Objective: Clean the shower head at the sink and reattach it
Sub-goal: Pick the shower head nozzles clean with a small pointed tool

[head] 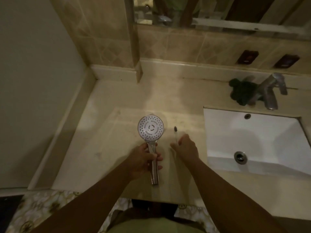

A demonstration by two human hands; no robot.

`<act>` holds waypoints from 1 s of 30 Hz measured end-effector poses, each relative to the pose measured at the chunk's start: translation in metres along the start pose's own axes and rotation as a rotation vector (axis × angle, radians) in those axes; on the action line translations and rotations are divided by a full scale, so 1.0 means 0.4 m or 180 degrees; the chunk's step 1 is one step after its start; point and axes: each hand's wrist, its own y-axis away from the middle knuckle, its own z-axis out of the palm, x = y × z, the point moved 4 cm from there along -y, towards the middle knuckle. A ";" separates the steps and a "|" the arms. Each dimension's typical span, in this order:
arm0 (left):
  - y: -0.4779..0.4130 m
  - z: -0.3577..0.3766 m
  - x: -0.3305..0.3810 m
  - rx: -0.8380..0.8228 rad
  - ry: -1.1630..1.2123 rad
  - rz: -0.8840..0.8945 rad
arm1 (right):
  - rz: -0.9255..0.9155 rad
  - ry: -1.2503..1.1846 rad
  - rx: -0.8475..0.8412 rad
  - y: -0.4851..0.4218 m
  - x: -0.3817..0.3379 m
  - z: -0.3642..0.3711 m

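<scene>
The shower head has a round white face dotted with spray holes and a chrome handle, and it is held face up over the beige countertop. My left hand grips the chrome handle. A small brush with a dark bristle tip and a clear handle lies just right of the shower head. My right hand has its fingers closed on the brush's lower end. The white sink lies to the right of both hands.
A chrome faucet stands behind the sink, with a dark green cloth beside it. The sink drain is open. A tiled wall and mirror rise at the back. A raised ledge borders the counter on the left. Patterned floor shows below.
</scene>
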 end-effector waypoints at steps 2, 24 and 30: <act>-0.002 0.003 -0.013 -0.0001 -0.0038 -0.0063 | 0.0078 0.0150 0.0023 -0.004 0.006 0.003; 0.016 0.053 0.037 0.0117 -0.0770 0.0549 | -0.0451 -0.2154 -0.0451 0.086 -0.038 -0.135; 0.030 0.037 0.034 -0.0028 -0.0728 0.0449 | -0.0958 -0.1407 -0.0092 0.117 -0.082 -0.158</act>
